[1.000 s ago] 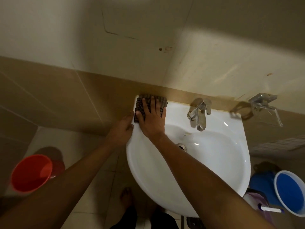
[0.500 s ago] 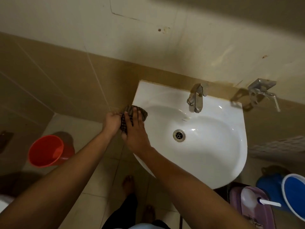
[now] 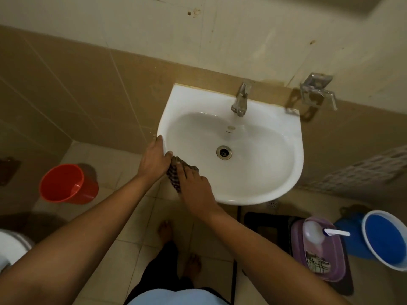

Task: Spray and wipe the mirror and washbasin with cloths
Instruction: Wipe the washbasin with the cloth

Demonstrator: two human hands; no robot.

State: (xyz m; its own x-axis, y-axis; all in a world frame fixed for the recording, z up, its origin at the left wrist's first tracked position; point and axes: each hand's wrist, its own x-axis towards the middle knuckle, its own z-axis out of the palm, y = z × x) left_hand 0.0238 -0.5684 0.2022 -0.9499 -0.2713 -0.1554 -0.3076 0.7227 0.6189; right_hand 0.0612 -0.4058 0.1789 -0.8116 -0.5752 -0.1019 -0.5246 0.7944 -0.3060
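We look down on a white washbasin [image 3: 275,183]. Our left hand [image 3: 154,160] holds its left rim, thumb hooked over the edge. Our right hand [image 3: 195,190], fingers flat and straight, presses a dark checked cloth [image 3: 174,180] onto the front-left rim, just beside the left hand. A red bucket [image 3: 63,183] stands on the floor [image 3: 110,159] to the left.

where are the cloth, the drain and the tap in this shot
cloth [image 3: 174,181], head view, checked part beside the fingers
drain [image 3: 224,152], head view, middle of its metal grate
tap [image 3: 240,102], head view, on the spout
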